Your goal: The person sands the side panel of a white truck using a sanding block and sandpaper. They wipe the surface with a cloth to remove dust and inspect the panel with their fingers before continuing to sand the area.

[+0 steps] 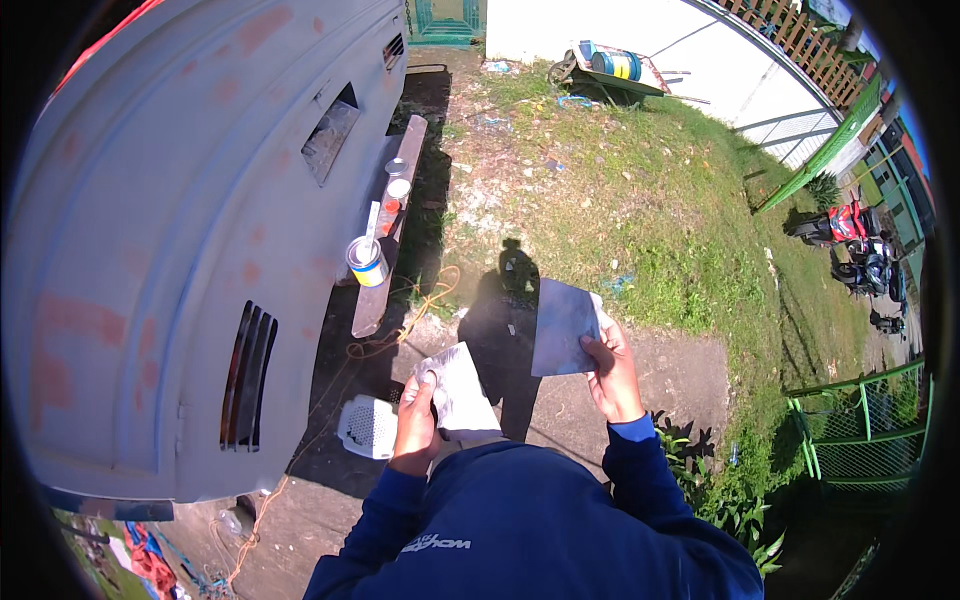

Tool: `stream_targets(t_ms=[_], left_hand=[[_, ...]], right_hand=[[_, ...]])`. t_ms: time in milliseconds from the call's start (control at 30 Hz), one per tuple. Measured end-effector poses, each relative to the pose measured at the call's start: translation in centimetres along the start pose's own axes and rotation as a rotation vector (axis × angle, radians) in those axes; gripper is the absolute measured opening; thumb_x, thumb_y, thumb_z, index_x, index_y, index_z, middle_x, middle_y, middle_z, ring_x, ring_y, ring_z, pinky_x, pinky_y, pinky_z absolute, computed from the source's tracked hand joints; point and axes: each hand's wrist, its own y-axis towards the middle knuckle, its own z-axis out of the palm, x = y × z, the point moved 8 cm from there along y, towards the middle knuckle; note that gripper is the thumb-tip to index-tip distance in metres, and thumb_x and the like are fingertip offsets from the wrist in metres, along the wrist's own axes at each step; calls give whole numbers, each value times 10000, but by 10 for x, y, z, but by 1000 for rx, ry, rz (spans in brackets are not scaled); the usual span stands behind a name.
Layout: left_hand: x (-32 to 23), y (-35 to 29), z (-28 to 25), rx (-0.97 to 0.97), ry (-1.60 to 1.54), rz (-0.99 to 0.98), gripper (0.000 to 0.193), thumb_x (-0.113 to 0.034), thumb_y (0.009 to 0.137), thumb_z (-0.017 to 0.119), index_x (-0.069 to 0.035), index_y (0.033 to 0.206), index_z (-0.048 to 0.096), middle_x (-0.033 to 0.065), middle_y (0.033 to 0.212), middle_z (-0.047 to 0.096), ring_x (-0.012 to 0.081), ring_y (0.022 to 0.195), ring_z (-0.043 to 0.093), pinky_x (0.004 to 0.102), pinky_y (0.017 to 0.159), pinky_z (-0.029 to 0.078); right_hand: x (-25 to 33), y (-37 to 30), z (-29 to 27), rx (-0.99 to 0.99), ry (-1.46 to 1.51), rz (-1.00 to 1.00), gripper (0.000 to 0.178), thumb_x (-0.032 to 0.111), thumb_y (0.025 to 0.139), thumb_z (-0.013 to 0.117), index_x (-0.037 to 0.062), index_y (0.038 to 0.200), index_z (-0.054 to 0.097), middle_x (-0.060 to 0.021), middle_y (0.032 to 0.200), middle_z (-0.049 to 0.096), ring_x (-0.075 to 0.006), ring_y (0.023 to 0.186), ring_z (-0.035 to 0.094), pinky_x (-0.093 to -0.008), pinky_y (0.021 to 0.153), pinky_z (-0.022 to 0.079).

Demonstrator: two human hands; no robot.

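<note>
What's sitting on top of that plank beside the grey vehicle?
On the plank: a yellow-and-blue tin with a stick in it, and two small jars. The tin's contents are hidden.

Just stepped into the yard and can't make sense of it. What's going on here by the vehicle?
A person in a blue long-sleeved top stands beside a large grey vehicle body marked with reddish patches. The left hand holds a pale sheet, and the right hand holds a flat grey sheet up in front. A tin with a stick in it and small containers sit on a plank next to the vehicle. A white vented cover lies on the ground.
</note>
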Motion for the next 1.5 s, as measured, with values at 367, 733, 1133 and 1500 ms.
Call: stream_targets(t_ms=[367,733,1133,1500], left_hand=[[-42,126,0,275,140,-111,320,-65,993,596,-44,1300,512,18,1092,633,82,950,612,256,833,523],[-122,168,-35,166,1231,265,363,-342,995,566,-44,1168,680,198,903,713,354,854,699,448,755,520],[-132,227,-19,185,1271,-31,337,-291,1015,569,19,1097,672,206,970,696,307,827,649,391,780,506],[-109,166,-139,-642,645,61,353,-297,1024,599,9,1183,671,-15,1024,688,85,896,586,272,813,486]], right_hand=[[-114,131,130,121,217,384,233,92,1037,445,26,1241,535,-79,1193,656,-196,1030,662,-295,843,531],[-86,202,240,653,-958,-171,493,251,959,630,20,1379,516,-159,1334,588,-285,1222,578,-369,1048,434],[-141,268,289,1464,-1087,-393,157,195,936,622,66,1009,673,-130,908,698,-341,811,678,-428,715,538],[-236,511,-33,1167,-2352,-131,376,299,899,665,105,1221,642,-202,1327,572,-434,1245,519,-709,1066,311]])
